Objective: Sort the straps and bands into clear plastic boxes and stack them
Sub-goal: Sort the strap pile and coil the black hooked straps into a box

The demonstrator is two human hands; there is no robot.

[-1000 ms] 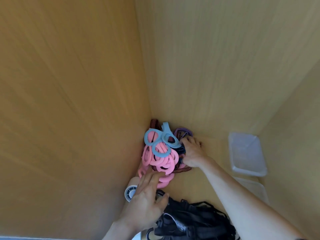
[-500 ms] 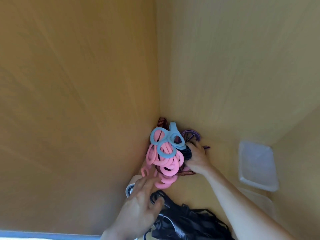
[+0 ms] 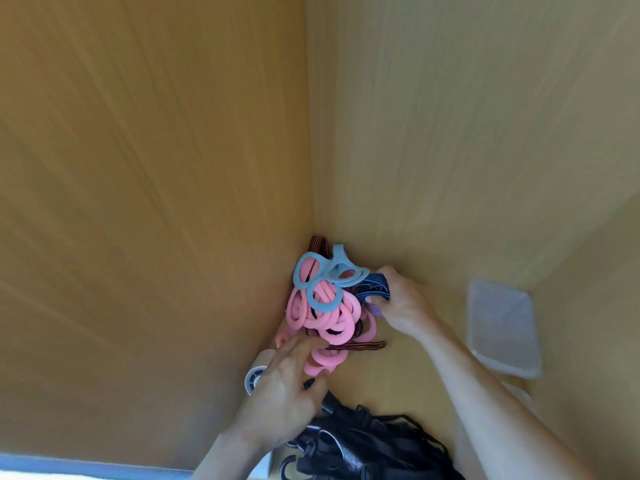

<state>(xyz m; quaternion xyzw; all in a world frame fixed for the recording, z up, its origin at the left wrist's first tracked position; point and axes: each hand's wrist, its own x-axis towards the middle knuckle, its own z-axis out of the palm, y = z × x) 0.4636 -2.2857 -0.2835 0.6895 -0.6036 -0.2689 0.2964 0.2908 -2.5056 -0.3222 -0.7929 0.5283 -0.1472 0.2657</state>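
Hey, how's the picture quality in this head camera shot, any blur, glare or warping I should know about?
Head view: wide-angle warping slants the wooden panels; light is warm and even, no hard glare; the left hand looks slightly smeared; the right hand gripping the dark blue band is sharper; the clear plastic box is hazy-edged; a washed-out strip sits bottom left.

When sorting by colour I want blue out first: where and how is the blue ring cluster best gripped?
Probably best: pinch the blue ring cluster by the small loop standing up at its far end, coming from above. That loop rises free, while its other loops lie flat on the pink rings.
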